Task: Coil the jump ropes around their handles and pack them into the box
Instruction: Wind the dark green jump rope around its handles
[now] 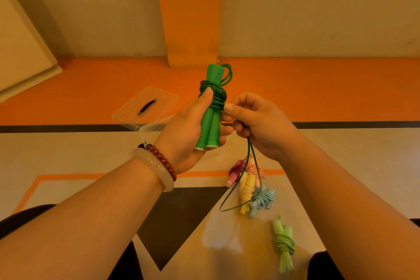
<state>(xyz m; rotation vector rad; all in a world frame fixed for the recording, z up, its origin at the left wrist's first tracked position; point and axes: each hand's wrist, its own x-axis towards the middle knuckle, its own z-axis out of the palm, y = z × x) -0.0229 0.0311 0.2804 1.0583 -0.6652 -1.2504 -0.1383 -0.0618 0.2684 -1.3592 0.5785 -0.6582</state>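
The person holds the two green handles together in the left hand, in the air above the floor. Their long axis stands almost upright, with the white ends down. The grip of this hand is curled round the lower half, and its thumb presses on the dark green coil that goes round the upper middle.

The right hand is just beside the handles, on their right side, and its grip pinches the rope where it leaves the coil. From there the loose tail hangs down in a loop toward the floor. I judge that the next turns must go round this upright axis, led by the right hand, which is nearer to the free rope.

The handles look smooth and matt; the rope is thin and a little shiny. The clear box stands behind the left wrist, partly hidden.
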